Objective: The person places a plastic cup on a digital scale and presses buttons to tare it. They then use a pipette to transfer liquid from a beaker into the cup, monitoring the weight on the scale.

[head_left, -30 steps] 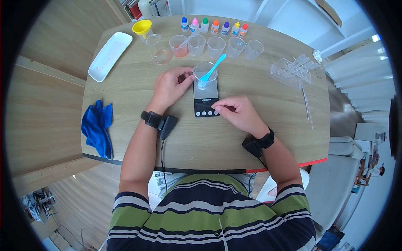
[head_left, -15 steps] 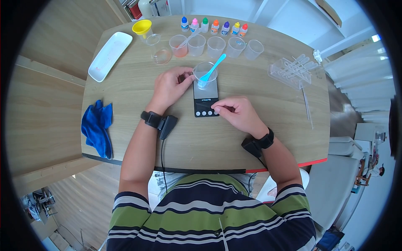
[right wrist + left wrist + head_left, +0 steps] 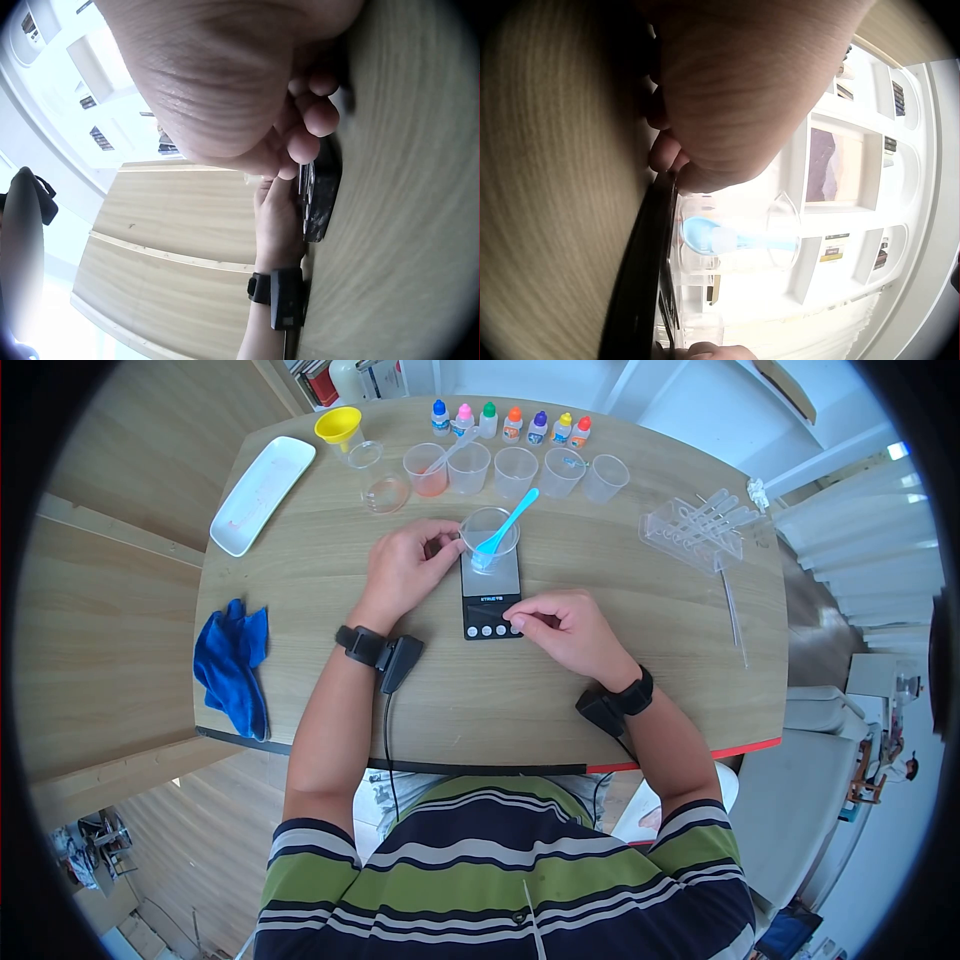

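One bare right hand (image 3: pixel 572 630), fingers bent, has thumb and fingertip at the near right corner of a flat, black rectangular digital scale with a silver platform (image 3: pixel 507 584), while the bare left hand (image 3: pixel 402 565), fingers curled, meets its left edge farther up; I cannot tell whether either grips it. On the platform's far end stands a clear plastic cup (image 3: pixel 476 532), a bright blue plastic spoon (image 3: pixel 511 522) leaning in it. Beyond are five clear plastic cups (image 3: pixel 516 473), the leftmost holding pinkish liquid, then seven small colour-capped bottles (image 3: pixel 512 431).
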Motion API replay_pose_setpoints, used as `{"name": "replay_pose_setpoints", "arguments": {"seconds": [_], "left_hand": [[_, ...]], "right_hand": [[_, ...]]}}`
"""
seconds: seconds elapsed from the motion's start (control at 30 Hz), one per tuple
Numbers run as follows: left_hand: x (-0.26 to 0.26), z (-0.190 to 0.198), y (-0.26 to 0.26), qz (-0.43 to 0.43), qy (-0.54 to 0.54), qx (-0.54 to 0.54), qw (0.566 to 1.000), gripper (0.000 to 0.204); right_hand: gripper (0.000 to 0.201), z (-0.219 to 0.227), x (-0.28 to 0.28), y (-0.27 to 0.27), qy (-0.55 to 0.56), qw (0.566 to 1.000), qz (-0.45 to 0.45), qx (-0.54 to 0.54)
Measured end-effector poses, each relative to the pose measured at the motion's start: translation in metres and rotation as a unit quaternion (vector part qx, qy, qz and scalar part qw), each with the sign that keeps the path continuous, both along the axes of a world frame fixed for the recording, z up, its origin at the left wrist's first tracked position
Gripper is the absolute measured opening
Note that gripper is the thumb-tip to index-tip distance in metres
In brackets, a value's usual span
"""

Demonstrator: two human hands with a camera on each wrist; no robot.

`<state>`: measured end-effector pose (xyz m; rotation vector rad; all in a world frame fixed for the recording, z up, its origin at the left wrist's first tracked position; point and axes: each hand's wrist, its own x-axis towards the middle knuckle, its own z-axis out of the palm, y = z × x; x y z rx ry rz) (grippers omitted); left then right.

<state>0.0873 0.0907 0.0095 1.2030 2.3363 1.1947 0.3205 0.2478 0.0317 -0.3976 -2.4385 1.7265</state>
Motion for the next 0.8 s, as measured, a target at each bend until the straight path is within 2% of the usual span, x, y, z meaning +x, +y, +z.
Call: {"name": "replay_pose_setpoints", "arguments": {"seconds": [0.8], "left_hand": [[0.0005,0.0006,-0.0002,-0.001,0.001,0.001,1.0,0.032]], "right_hand": [[0.014,0.0002,0.0003,-0.0006,0.01,1.0,0.003,0.004]]}}
